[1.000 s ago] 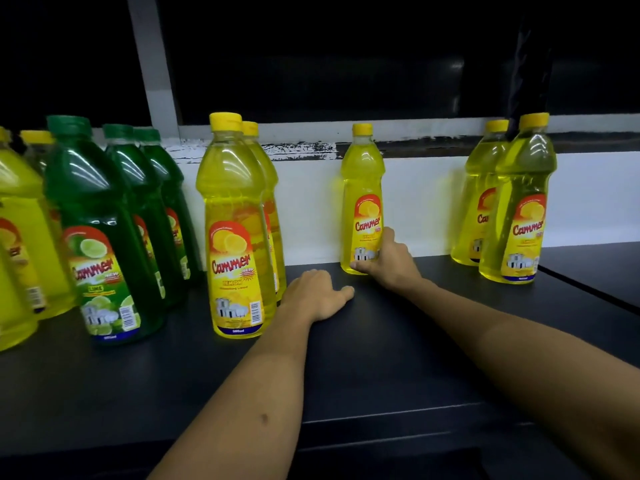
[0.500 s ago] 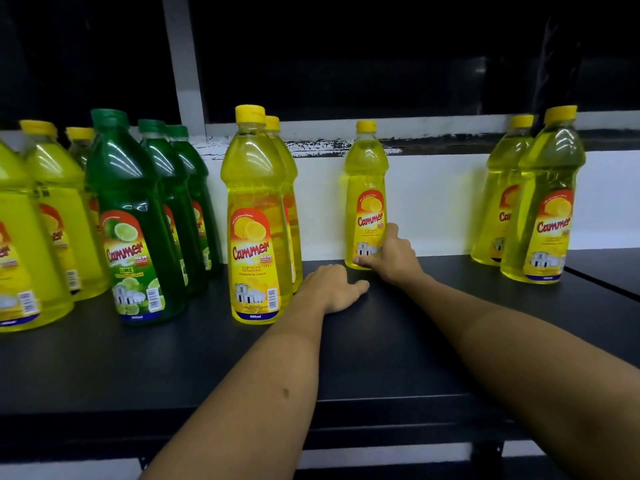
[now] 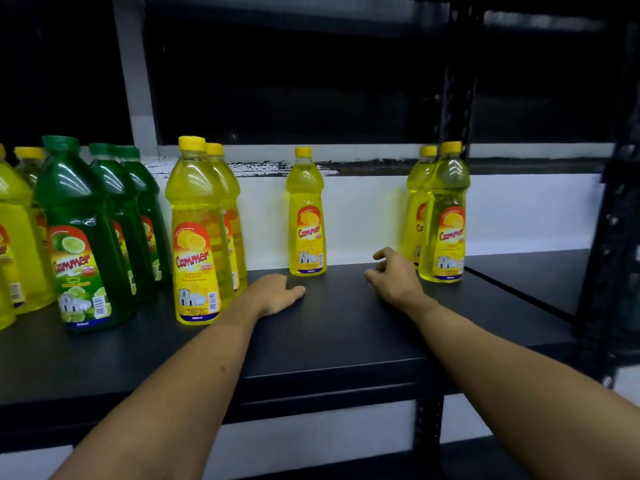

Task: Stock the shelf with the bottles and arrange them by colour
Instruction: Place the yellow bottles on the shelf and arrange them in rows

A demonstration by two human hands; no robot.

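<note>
Black shelf (image 3: pixel 346 341) fills mid-frame; lone yellow bottle (image 3: pixel 307 216) stands centre by the back wall. Left hand (image 3: pixel 273 292) rests flat, right hand (image 3: pixel 391 275) loose, empty, nearing the right pair (image 3: pixel 445 216). Next, probably: grip one.

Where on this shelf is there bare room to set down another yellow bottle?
Bare shelf lies in front of the lone yellow bottle, between the left hand and right hand. More lies right of the right-hand yellow pair, past the seam. The left end is crowded: green bottles and yellow bottles stand close together.
</note>
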